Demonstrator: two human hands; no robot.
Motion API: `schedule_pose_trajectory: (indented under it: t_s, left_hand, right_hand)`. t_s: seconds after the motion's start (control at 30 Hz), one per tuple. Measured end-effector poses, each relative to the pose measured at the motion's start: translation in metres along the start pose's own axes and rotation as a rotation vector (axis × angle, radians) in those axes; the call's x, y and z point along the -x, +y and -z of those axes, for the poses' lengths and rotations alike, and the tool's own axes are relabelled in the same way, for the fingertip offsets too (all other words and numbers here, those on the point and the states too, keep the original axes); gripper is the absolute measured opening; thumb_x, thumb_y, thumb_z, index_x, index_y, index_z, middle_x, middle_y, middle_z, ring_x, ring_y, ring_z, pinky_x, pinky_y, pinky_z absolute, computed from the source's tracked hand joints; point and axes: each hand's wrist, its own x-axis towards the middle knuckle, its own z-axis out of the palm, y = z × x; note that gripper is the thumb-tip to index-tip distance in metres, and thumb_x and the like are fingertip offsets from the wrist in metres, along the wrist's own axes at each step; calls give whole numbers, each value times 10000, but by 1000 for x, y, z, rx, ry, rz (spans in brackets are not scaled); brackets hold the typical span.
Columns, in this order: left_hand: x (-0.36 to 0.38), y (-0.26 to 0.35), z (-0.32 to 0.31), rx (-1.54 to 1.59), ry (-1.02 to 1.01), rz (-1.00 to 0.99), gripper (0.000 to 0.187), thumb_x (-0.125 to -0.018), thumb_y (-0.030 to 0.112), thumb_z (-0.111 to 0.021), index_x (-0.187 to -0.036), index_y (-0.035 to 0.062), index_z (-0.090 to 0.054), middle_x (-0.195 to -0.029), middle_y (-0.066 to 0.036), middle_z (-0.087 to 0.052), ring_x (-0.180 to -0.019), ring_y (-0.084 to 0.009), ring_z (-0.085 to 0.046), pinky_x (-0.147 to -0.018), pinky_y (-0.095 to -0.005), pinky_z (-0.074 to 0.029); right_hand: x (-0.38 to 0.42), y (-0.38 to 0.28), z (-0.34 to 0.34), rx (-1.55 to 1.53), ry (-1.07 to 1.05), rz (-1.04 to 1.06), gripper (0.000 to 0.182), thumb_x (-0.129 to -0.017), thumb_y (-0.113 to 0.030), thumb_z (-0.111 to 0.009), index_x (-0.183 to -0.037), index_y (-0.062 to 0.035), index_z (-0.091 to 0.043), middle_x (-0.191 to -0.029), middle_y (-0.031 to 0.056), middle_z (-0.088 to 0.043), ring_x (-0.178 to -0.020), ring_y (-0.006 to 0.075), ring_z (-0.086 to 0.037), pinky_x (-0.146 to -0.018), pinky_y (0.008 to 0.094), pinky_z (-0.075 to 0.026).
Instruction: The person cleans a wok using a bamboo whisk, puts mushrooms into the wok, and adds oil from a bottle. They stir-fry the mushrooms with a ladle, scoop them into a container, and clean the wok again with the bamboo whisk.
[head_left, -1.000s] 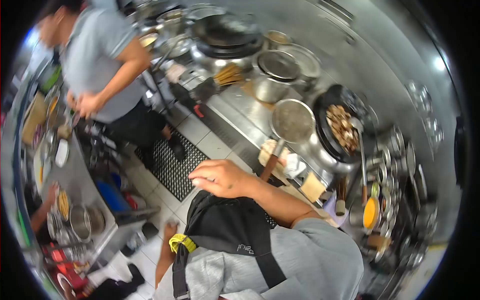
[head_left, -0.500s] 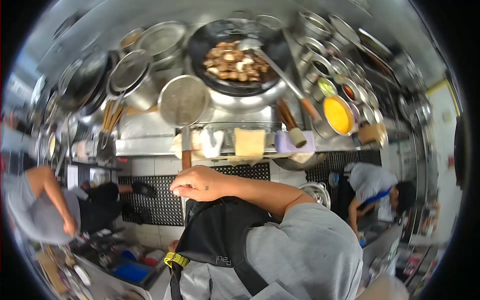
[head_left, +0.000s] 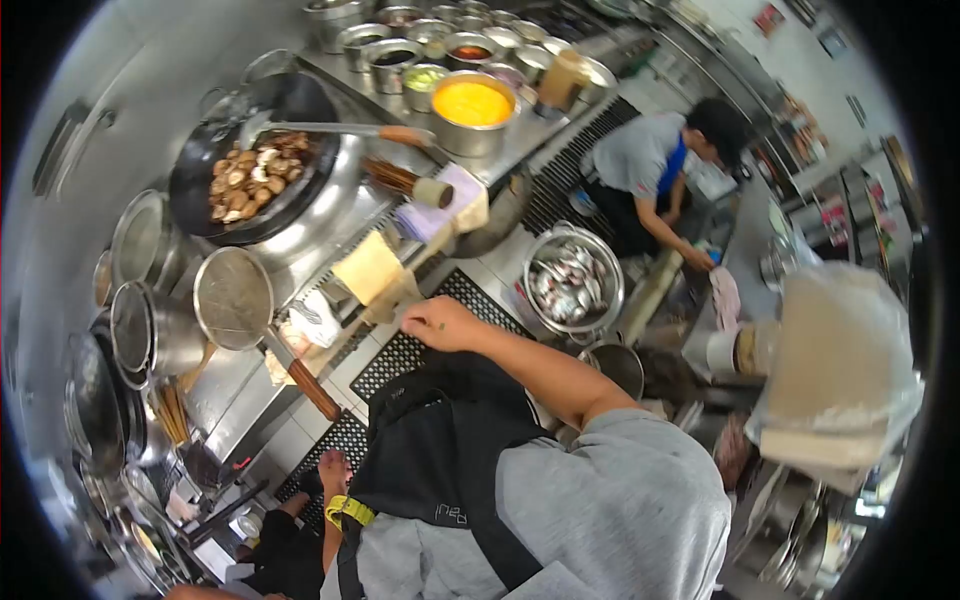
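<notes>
My right hand (head_left: 440, 322) is held out in front of my black apron (head_left: 440, 430), its fingers curled in and nothing visible in them. Nearest to it is a thin cloth (head_left: 397, 297) hanging from the counter edge. Down at my left side is my left hand (head_left: 335, 474), below a yellow wristband (head_left: 349, 511); its fingers hang loosely apart and seem to hold nothing. A round strainer (head_left: 233, 298) rests on the counter, its wooden handle (head_left: 315, 390) jutting over the edge, apart from both hands. Brown mushroom-like pieces (head_left: 258, 178) lie in a wok (head_left: 185, 190) with a long-handled ladle (head_left: 330, 128).
A pot of yellow liquid (head_left: 473, 103) stands near several sauce pots and a bamboo brush (head_left: 405, 182). On the floor side is a metal basin (head_left: 612, 300) of silvery pieces. A co-worker (head_left: 640, 165) bends at the right counter. Black mats (head_left: 400, 365) lie on the tiles.
The view has swung to the right, bringing the basin and co-worker closer to the middle. My right hand is now away from the strainer's handle, and more of my left hand shows.
</notes>
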Motion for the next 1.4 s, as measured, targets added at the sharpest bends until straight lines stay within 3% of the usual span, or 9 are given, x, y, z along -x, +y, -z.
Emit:
schedule_pose_trajectory:
  t_s: [0.2, 0.33, 0.43, 0.53, 0.67, 0.77, 0.97, 1.13, 1.4]
  left_hand:
    - [-30, -58, 11, -515, -212, 107, 297, -928, 272, -515, -978, 6, -639, -628, -150, -607, -552, -256, -585, -533, -415, -448]
    - [-19, -66, -1, -746, 70, 12, 427, -842, 362, -599, -1100, 32, -680, -1180, -229, -637, -1132, -356, -594, -972, -407, -444]
    - [18, -40, -16, -198, 257, 226, 443, -823, 384, -616, -1087, 34, -680, -1117, -230, -664, -1064, -381, -626, -930, -435, -486]
    - [61, -59, -29, -286, 411, 255, 431, -804, 390, -619, -1038, 35, -688, -1067, -233, -676, -1034, -387, -637, -897, -443, -504]
    - [131, -125, -73, -328, 543, 338, 418, -795, 367, -587, -1011, 25, -691, -1057, -234, -674, -1027, -398, -630, -900, -449, -502]
    - [187, -150, -115, -339, 412, 618, 392, -800, 340, -552, -932, 10, -715, -1060, -219, -672, -1019, -404, -621, -911, -457, -498]
    - [262, -217, -222, -461, 488, 517, 372, -799, 340, -594, -949, 23, -717, -1051, -212, -679, -1024, -369, -637, -916, -450, -503]
    - [293, -133, -240, 153, 967, 736, 451, -797, 289, -684, -1174, 53, -608, -1063, -196, -691, -967, -359, -668, -893, -423, -520]
    - [386, -69, -142, -407, 1725, 466, 497, -807, 97, -625, -1286, 32, -511, -1243, -240, -580, -1126, -406, -563, -933, -469, -473]
  right_hand:
    - [111, 74, -32, 159, -103, -438, 304, -881, -317, -580, -874, -36, -697, -911, 208, -672, -890, 407, -640, -790, 486, -502]
    - [142, 116, -57, 128, -157, -411, 306, -882, -297, -607, -840, 0, -668, -796, 224, -649, -778, 421, -627, -687, 468, -485]
    - [126, 125, -56, 295, -235, -215, 315, -882, -294, -608, -844, 8, -689, -783, 212, -670, -767, 368, -660, -688, 433, -501]
    - [86, 134, -54, 256, -421, -389, 230, -872, -185, -599, -839, 20, -697, -725, 97, -670, -606, 140, -625, -568, 315, -493]
    - [27, 195, -60, 214, -518, -117, 204, -873, -169, -616, -890, 21, -690, -716, 64, -649, -596, 148, -614, -570, 313, -501]
    - [-3, 81, -51, 256, -687, -166, 214, -879, -172, -616, -906, 28, -686, -703, 57, -634, -590, 155, -600, -585, 313, -503]
    - [-18, 49, -86, 231, -985, -44, 391, -980, -341, -560, -894, 26, -665, -767, 47, -638, -675, 131, -578, -643, 284, -479]
    - [-9, 3, -126, 64, -1158, 36, 448, -1010, -384, -510, -1058, 33, -667, -865, 46, -659, -774, 123, -589, -746, 268, -485]
    - [39, -145, -216, 91, -1519, 345, 377, -968, -360, -584, -1079, -14, -680, -862, 35, -666, -809, 116, -593, -739, 284, -487]
